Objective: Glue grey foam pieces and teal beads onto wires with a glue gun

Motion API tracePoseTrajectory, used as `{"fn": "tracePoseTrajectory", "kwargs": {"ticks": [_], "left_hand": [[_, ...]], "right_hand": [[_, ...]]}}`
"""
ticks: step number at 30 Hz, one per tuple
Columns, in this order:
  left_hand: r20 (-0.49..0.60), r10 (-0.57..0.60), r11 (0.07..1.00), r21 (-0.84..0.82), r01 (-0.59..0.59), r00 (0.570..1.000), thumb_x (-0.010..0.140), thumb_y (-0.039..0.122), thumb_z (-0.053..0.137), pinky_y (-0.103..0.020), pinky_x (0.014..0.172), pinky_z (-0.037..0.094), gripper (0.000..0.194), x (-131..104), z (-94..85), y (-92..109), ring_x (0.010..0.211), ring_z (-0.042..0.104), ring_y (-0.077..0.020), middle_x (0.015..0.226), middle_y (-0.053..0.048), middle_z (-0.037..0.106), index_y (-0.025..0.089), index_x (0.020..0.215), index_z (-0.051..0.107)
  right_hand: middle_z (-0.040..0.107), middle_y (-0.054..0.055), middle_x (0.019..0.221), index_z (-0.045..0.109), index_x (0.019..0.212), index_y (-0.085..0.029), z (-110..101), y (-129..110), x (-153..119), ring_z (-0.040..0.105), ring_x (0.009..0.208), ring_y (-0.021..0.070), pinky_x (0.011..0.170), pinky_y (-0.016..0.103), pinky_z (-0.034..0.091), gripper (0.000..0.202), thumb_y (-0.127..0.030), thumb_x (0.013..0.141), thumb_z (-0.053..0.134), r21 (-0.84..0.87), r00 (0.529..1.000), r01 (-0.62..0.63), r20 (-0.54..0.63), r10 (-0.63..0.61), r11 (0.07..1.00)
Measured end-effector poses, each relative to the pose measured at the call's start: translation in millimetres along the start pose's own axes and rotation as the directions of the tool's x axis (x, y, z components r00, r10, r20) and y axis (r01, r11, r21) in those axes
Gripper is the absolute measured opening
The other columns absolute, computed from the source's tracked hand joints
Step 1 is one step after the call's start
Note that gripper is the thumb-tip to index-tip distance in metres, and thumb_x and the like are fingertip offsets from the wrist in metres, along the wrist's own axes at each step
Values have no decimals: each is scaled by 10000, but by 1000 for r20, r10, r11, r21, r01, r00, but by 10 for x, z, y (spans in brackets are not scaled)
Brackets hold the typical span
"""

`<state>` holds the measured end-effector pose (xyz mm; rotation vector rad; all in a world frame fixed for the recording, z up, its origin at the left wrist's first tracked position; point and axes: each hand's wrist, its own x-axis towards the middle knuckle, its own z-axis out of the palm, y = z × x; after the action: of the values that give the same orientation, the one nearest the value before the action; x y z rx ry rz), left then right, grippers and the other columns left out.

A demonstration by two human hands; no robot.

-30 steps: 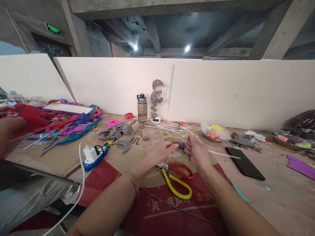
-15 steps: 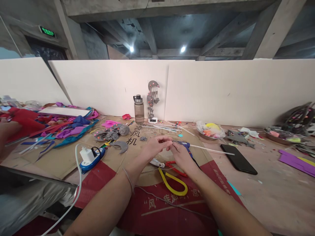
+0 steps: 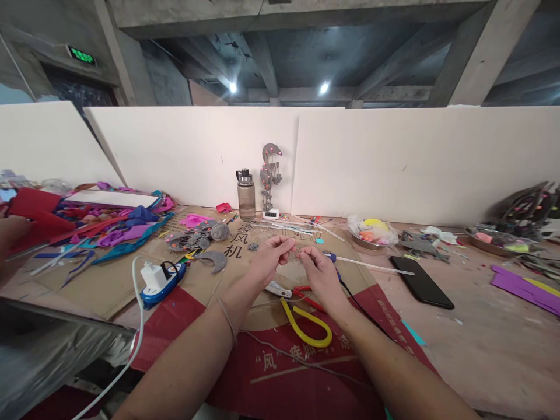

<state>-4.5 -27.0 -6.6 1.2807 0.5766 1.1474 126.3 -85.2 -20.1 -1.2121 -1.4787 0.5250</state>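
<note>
Holding two bare hands up near the centre of the view: one left hand [image 3: 270, 256], one right hand [image 3: 322, 271]. On each, fingers drawn into a pinch, the two pinches nearly meeting. Cannot tell what, if anything, is gripped: too small and faint between the fingers.

Taking those fingers as the middle of the clock face: one blue glue gun [image 3: 332, 257] close by at three o'clock, just beyond the right hand and mostly hidden behind it. One pale glue stick [image 3: 376, 265] jutting from its rear, also toward three, tip reaching over one black smartphone [image 3: 422, 282].

At six o'clock, just below the fingers, one pair of scissors [image 3: 286, 309] on printed cardboard [image 3: 245, 391], with two handle loops, one yellow and one red, the red partly covered by the right hand.

Toward nine on the tabletop [image 3: 490, 350], one grey crescent [image 3: 217, 260] and, a little higher, one ball of grey yarn [image 3: 219, 231]. Between eight and nine, one blue power strip [image 3: 171, 284] bearing one white plug [image 3: 153, 277]. Between ten and eleven, one water bottle [image 3: 246, 198]; at eleven, one digital clock [image 3: 270, 214], and above that one crescent ornament [image 3: 271, 153] with pink dots. Out at three, two shallow bowls [image 3: 366, 244], well apart. At the far nine o'clock edge, one co-worker's hand [image 3: 9, 233], blurred, beside red cloth [image 3: 39, 216].
</note>
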Motion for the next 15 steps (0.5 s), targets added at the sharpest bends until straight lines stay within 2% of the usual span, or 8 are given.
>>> {"fn": "tracePoseTrajectory", "kwargs": {"ticks": [2,4,6,8,11,15], "left_hand": [[12,-12,1000,-19,12,1000,691,465,752,-210,478,271,370,15,-15,-16,501,393,-49,607,17,535,125,709,608],[17,-9,1000,1,9,1000,722,457,729,-204,465,274,358,32,-35,-43,484,403,-49,583,19,536,118,785,633],[4,17,999,44,-18,1000,756,440,697,-201,448,291,335,45,-47,-68,464,423,-51,606,6,578,120,823,623],[-4,32,996,79,-31,999,760,409,692,-205,446,342,298,47,-39,-81,476,489,-66,686,-22,640,139,807,575],[29,-12,993,118,9,999,739,360,706,-226,477,424,277,30,11,-79,516,571,-104,692,-17,650,165,784,515],[66,-62,968,247,44,996,754,308,683,-222,479,417,216,-6,81,-58,466,537,-97,566,32,575,165,777,522]], "right_hand": [[517,-15,705,549,763,-215,-6,28,2,457,674,152,661,283,369,247,-396,891,439,1,999,-5,53,5,1000],[593,16,818,587,827,-213,-27,72,20,518,774,177,739,312,406,213,-386,871,469,-21,999,10,44,-9,1000],[624,59,971,604,940,-209,-64,109,51,546,906,213,811,352,424,219,-383,839,518,-72,997,47,-57,-51,996],[618,82,1036,592,1018,-205,-104,123,83,552,943,226,813,365,440,266,-379,821,550,-107,984,72,-152,-87,992],[633,64,960,588,982,-207,-138,105,107,582,840,196,757,339,461,219,-364,835,547,-48,991,72,-106,-77,996],[622,16,775,565,820,-210,-133,66,98,577,700,165,694,309,458,139,-348,829,570,38,999,42,23,-43,998]]}}
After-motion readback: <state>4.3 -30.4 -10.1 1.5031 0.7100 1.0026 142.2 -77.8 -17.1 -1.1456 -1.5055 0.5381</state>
